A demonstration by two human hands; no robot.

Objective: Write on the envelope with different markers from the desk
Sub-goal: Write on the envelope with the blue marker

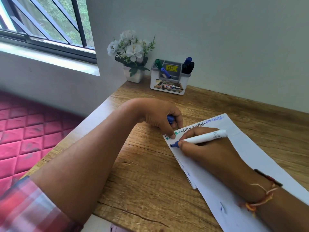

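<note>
A white envelope (247, 148) lies slanted on the wooden desk (147, 178), with green, black and blue writing along its top edge. My right hand (205, 148) grips a white marker (204, 137) with a blue tip, and the tip touches the envelope near its left edge. My left hand (160, 118) holds the marker's blue cap (170, 118) in its curled fingers while one fingertip presses down the envelope's top left corner.
A white and grey pen holder (168, 81) stands at the back by the wall with green, blue and black markers in it. A white pot of white flowers (132, 54) stands left of it. The desk's left edge drops to a pink quilted mattress (25, 131).
</note>
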